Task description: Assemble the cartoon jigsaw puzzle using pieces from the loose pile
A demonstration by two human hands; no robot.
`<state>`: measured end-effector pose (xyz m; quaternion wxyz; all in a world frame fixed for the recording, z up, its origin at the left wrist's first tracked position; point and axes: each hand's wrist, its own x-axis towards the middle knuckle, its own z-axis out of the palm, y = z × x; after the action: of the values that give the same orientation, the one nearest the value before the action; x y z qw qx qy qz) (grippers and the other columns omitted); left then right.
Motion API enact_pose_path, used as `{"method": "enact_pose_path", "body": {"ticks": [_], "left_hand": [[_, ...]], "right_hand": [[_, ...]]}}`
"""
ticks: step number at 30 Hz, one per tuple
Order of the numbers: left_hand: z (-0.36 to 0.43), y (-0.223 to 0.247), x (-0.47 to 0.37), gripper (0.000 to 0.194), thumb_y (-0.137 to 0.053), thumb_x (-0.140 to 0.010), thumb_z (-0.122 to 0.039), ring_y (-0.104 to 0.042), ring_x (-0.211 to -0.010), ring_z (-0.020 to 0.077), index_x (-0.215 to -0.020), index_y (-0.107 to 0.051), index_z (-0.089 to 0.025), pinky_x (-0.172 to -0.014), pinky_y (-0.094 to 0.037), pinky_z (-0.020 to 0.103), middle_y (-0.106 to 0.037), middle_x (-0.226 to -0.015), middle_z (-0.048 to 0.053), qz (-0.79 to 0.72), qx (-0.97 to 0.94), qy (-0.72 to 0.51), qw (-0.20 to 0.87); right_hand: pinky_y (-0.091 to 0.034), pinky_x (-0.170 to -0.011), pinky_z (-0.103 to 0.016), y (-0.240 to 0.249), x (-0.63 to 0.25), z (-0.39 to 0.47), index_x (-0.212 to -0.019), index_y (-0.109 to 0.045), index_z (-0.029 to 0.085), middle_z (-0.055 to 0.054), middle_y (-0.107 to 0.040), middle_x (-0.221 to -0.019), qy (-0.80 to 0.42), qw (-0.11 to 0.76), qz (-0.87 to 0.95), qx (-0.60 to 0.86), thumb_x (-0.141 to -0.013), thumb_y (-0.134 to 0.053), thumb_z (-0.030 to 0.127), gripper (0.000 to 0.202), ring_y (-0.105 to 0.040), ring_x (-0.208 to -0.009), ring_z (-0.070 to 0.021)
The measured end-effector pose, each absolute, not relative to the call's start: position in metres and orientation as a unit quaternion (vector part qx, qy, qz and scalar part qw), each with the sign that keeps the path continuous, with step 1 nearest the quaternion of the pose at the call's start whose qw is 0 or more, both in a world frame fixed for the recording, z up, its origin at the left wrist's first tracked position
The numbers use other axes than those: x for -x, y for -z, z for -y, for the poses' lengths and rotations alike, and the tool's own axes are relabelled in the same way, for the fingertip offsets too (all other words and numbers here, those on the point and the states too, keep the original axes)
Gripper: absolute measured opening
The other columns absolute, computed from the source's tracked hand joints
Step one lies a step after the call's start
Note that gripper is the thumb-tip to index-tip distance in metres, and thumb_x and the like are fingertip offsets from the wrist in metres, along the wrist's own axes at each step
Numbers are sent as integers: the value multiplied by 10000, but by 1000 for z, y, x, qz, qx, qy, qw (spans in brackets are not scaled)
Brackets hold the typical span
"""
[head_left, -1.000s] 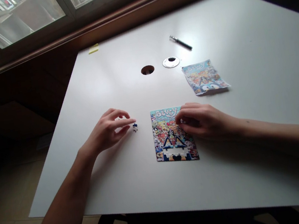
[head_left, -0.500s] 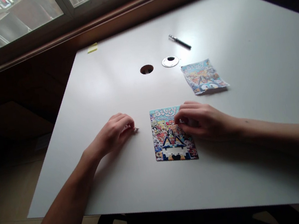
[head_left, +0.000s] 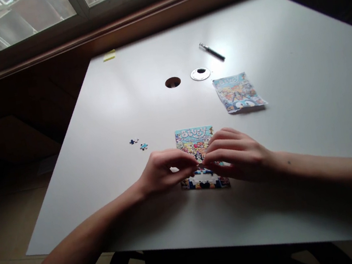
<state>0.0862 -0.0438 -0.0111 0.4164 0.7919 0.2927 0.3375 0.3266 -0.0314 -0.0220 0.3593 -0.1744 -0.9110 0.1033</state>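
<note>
A nearly filled jigsaw puzzle (head_left: 193,136) with cartoon characters lies flat on the white table, a pale gap showing in its lower part. Over it, my left hand (head_left: 168,169) pinches a small jigsaw piece, mostly hidden by the fingertips. My right hand (head_left: 240,152) has its fingers drawn together, the tips meeting those of my left hand above the puzzle; whether it also grips the piece is hidden. Left of the puzzle lie two loose pieces, a dark blue jigsaw piece (head_left: 134,141) and a light blue jigsaw piece (head_left: 144,147).
A creased picture sheet (head_left: 239,92) with matching artwork lies beyond my right hand. Farther back are a dark pen (head_left: 212,51), a round metal cover (head_left: 200,74) and a cable hole (head_left: 172,82). A yellow sticky note (head_left: 109,55) is at the far left edge.
My left hand has moved right, from the bare table to over the puzzle, carrying a piece and uncovering two loose pieces. My right hand has shifted slightly down toward it.
</note>
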Motion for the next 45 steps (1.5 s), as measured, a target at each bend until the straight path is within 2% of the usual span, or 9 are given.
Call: {"method": "enact_pose_path", "body": {"ticks": [2, 4, 7, 10, 19, 30, 38, 45], "left_hand": [[41, 9, -82, 124, -628, -876, -183, -656, -752, 131, -977, -691, -146, -687, -553, 253, -712, -848, 68, -282, -812, -341, 380], [36, 4, -76, 154, -626, -859, -183, -646, -872, 159, -1004, -676, -170, -822, -546, 311, -704, -939, 73, -265, -848, -323, 326], [29, -1, -65, 167, -675, -814, -248, -575, -1080, 216, -978, -667, -219, -997, -465, 398, -667, -1110, 65, -231, -909, -223, 265], [24, 0, -59, 210, -688, -819, -339, -522, -1149, 227, -1002, -653, -242, -1047, -416, 406, -630, -1196, 51, -215, -932, -157, 245], [29, 9, -65, 244, -656, -842, -383, -473, -1190, 243, -1048, -630, -254, -1069, -379, 416, -602, -1227, 50, -234, -938, -157, 203], [30, 11, -67, 262, -662, -834, -377, -477, -1194, 252, -1062, -625, -253, -1041, -398, 419, -607, -1225, 55, -235, -943, -159, 173], [33, 15, -68, 261, -675, -824, -333, -522, -1172, 242, -1065, -636, -241, -1020, -442, 414, -623, -1206, 73, -186, -945, -213, 163], [33, 9, -71, 241, -653, -838, -319, -581, -1088, 216, -1074, -669, -273, -994, -460, 410, -638, -1175, 68, -153, -956, -172, 181]], "right_hand": [[-449, -722, -347, 22, -326, 31, -971, -616, 186, -48, -677, -840, -109, 362, 909, 177, -845, -690, 137, 154, -579, -784, -183], [-444, -702, -333, 22, -325, 31, -937, -623, 181, -46, -666, -813, -130, 366, 904, 182, -839, -682, 121, 129, -568, -753, -172], [-436, -671, -305, 23, -324, 32, -887, -634, 178, -35, -644, -752, -193, 351, 898, 181, -850, -657, 120, 72, -545, -700, -153], [-429, -669, -291, 25, -324, 32, -858, -645, 180, -28, -631, -715, -236, 328, 897, 180, -862, -642, 142, 39, -522, -681, -149], [-427, -736, -293, 28, -325, 30, -855, -661, 180, -36, -627, -749, -244, 296, 906, 178, -863, -633, 158, 37, -515, -741, -160], [-410, -748, -297, 28, -324, 30, -829, -644, 181, -37, -606, -744, -220, 269, 920, 183, -884, -590, 179, 77, -509, -739, -163], [-401, -739, -296, 29, -324, 30, -842, -646, 184, -35, -602, -740, -216, 268, 921, 184, -894, -583, 197, 83, -505, -739, -166], [-386, -738, -291, 30, -324, 30, -818, -640, 185, -29, -576, -727, -216, 253, 924, 187, -892, -581, 198, 95, -485, -735, -162]]}}
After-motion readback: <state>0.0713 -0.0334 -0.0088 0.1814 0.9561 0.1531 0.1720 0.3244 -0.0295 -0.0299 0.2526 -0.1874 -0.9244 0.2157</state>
